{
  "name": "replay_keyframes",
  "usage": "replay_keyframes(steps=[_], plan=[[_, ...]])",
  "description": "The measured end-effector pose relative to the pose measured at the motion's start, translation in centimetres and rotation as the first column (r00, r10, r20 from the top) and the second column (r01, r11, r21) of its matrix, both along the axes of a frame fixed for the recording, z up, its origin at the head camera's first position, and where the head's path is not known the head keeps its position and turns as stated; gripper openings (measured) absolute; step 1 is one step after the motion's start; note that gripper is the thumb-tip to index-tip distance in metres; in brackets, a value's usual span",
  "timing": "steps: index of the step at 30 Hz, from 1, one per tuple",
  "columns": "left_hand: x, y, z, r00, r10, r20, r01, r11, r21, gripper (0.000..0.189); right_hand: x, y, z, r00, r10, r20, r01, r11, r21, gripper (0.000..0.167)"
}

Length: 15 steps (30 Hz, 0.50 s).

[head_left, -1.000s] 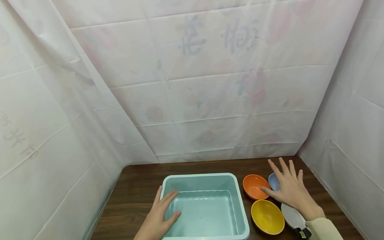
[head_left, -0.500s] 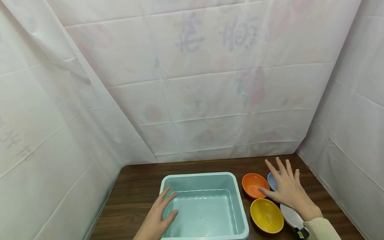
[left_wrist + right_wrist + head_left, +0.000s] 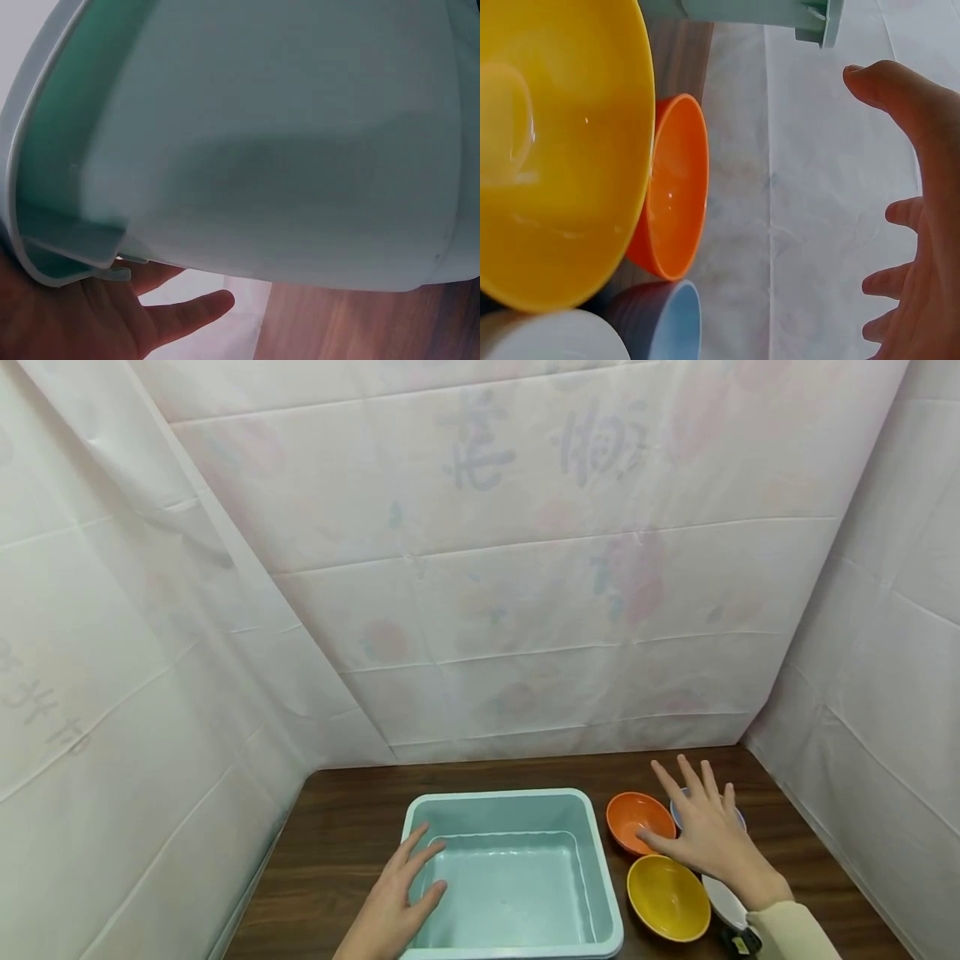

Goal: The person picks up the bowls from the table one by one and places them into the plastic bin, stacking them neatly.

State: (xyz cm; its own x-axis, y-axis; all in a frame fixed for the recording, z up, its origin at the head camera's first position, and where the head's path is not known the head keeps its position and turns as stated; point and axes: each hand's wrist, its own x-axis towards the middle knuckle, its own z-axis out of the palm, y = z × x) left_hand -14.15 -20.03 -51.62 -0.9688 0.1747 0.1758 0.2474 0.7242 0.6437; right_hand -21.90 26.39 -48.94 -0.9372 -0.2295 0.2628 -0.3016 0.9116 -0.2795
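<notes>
My left hand (image 3: pixel 393 893), fingers spread and holding nothing, hovers over the left rim of a light teal plastic basin (image 3: pixel 517 893). In the left wrist view the basin's outer wall (image 3: pixel 285 150) fills most of the picture, with the hand beside its rim. On the right, my right hand (image 3: pixel 708 835) is spread above the bowls, also holding nothing. It partly covers a blue bowl (image 3: pixel 677 814) and a white bowl (image 3: pixel 726 903). An orange bowl (image 3: pixel 637 822) and a yellow bowl (image 3: pixel 667 897) stand between that hand and the basin. The right wrist view shows the bowls well below the fingers.
Everything stands on a dark wood-grain table (image 3: pixel 322 852). White printed sheets (image 3: pixel 525 610) hang behind and on both sides of it. Near the right sleeve, a small dark object with a yellow-green patch (image 3: pixel 740 945) is half hidden beside the white bowl.
My right hand has drifted slightly left, uncovering more of the blue bowl's rim. My left hand's fingers have shifted slightly over the basin rim. The bowls and basin stay put.
</notes>
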Motion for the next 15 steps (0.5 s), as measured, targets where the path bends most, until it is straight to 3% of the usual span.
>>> replay_keyframes(steps=[15], plan=[[0.1, 0.0, 0.4, 1.0, -0.002, 0.022, 0.001, 1.0, 0.007, 0.042, -0.7, -1.8, -2.1, 0.999, -0.015, 0.043, 0.016, 0.999, -0.03, 0.105]])
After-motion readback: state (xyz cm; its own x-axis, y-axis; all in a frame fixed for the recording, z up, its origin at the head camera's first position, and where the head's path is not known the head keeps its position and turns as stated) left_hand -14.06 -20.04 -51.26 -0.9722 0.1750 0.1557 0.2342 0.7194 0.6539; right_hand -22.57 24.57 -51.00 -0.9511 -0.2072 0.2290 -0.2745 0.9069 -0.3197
